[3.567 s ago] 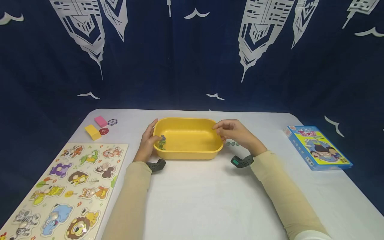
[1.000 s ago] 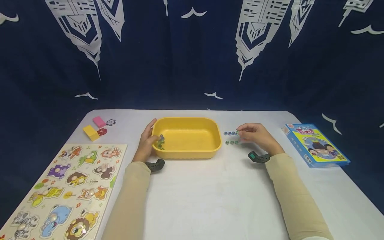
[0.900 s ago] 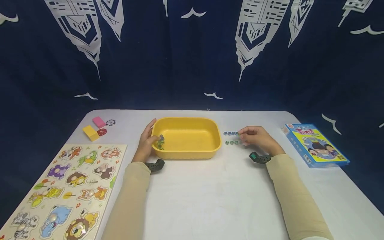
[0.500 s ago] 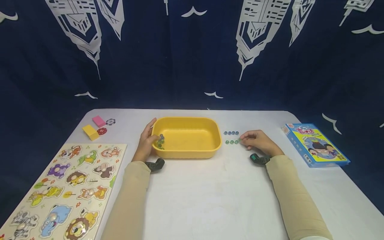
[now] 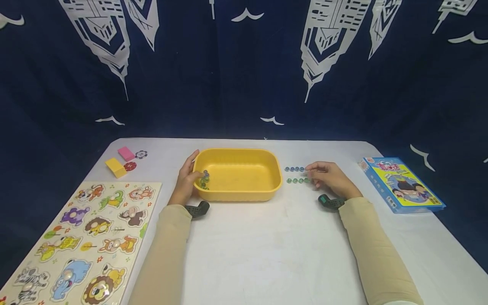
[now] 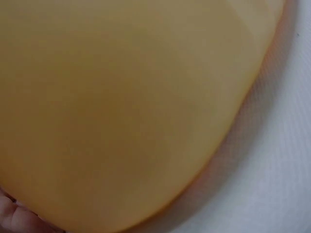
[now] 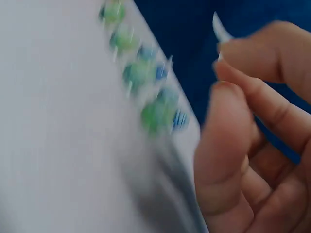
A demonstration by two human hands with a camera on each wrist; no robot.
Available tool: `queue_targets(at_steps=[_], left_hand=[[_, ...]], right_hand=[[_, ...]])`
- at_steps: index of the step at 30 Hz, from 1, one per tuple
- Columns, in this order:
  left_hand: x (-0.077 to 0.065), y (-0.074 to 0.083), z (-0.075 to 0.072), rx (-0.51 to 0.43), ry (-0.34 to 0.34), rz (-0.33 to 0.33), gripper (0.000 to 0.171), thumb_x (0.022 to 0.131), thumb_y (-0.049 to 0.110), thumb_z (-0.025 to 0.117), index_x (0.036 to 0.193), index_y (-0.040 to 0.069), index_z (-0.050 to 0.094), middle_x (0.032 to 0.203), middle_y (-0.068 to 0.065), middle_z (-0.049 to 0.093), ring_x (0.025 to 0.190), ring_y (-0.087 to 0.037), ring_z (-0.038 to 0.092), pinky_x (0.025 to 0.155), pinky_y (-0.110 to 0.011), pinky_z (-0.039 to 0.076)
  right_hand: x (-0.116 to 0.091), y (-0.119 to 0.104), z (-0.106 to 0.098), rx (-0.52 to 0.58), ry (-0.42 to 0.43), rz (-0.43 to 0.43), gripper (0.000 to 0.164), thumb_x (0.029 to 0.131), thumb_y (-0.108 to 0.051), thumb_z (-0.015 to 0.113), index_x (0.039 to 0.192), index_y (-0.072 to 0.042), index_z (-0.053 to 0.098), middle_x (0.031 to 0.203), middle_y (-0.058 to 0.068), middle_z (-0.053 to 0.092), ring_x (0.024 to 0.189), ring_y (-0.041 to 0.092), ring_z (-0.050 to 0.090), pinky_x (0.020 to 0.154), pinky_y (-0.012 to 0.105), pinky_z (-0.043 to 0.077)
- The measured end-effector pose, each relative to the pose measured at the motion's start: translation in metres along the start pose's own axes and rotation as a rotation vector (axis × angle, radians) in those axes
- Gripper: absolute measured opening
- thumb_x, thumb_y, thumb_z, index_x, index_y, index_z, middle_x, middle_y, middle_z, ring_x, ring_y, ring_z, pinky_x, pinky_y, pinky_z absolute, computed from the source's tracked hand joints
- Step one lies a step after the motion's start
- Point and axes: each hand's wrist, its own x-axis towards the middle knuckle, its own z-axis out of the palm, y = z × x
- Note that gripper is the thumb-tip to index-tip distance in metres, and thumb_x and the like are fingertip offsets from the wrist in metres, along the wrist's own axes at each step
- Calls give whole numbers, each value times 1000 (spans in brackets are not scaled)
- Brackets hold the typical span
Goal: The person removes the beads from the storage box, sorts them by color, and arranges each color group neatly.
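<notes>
My left hand (image 5: 184, 182) grips the left end of a yellow plastic tub (image 5: 236, 196), thumb over the rim and fingers outside. Several glass marbles (image 5: 205, 179) lie in the tub beside that thumb. In the left wrist view the tub's wall (image 6: 136, 107) fills most of the frame. To the right of the tub are two short rows on the cloth: blue marbles (image 5: 295, 169) behind, green marbles (image 5: 295, 181) in front. My right hand (image 5: 328, 177) hovers at the right ends of these rows. The right wrist view shows its thumb (image 7: 223, 141) and loosely bent fingers with nothing between them.
An animal puzzle board (image 5: 81, 241) covers the left front of the table. Behind it lie a yellow block (image 5: 116, 168), a pink block (image 5: 126, 153), a red chip (image 5: 130, 166) and a dark-and-white chip (image 5: 141, 154). A blue boxed game (image 5: 404, 184) sits at the right edge.
My right hand has gone from over the tub to the rows on the right. It has let go of another green marble at the front row's end and drawn slightly back. The left hand stays put.
</notes>
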Motion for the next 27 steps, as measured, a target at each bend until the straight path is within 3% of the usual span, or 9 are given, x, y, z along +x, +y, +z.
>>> queue_targets(at_steps=[3,7,9,12,16,21,24,27], left_hand=[[0,0,0,-6,3,4,82,80,4,48,158,22,30,151,-14,45,134,-31,47,114,-46,35],[0,-1,-1,-2,4,4,82,80,3,48,158,23,29,152,-14,45,135,-31,47,114,-46,34],[-1,0,0,4,5,-1,82,80,4,48,158,24,30,152,-12,45,136,-29,46,115,-45,33],[-1,0,0,11,8,-3,82,80,5,48,157,24,30,153,-10,44,137,-28,45,115,-44,33],[0,0,0,9,5,0,81,80,5,48,158,22,29,153,-10,44,138,-28,44,117,-45,31],[1,0,0,6,2,2,82,80,5,49,158,23,30,152,-12,46,135,-30,47,115,-46,33],[1,-1,-1,-2,-1,11,81,81,4,49,158,22,30,151,-13,47,133,-31,49,113,-47,35],[1,-2,-2,-4,-5,9,82,81,4,48,158,23,29,151,-14,46,132,-32,49,113,-47,36]], right_hand=[[1,-17,4,31,31,-39,37,95,-21,63,125,0,61,103,15,61,70,14,57,66,26,54],[1,-44,15,138,31,-152,21,96,-17,61,113,-5,66,100,10,60,71,13,56,68,24,54],[0,-58,24,209,3,-212,13,96,-13,62,106,-11,68,94,6,61,69,13,56,67,23,54],[1,-79,41,297,-66,-272,13,95,-7,62,102,-14,70,87,3,61,66,14,55,63,23,53],[5,-102,69,352,-159,-273,15,94,-4,61,101,-13,71,85,5,63,68,15,55,65,25,53],[16,-123,108,315,-283,-245,18,94,-8,63,111,-2,68,92,11,64,76,19,59,74,32,56],[23,-131,133,253,-359,-238,29,94,-8,63,118,8,64,102,24,63,80,28,62,78,36,58],[29,-138,154,189,-418,-233,31,94,-7,62,120,9,63,107,25,64,81,29,62,79,36,58]])
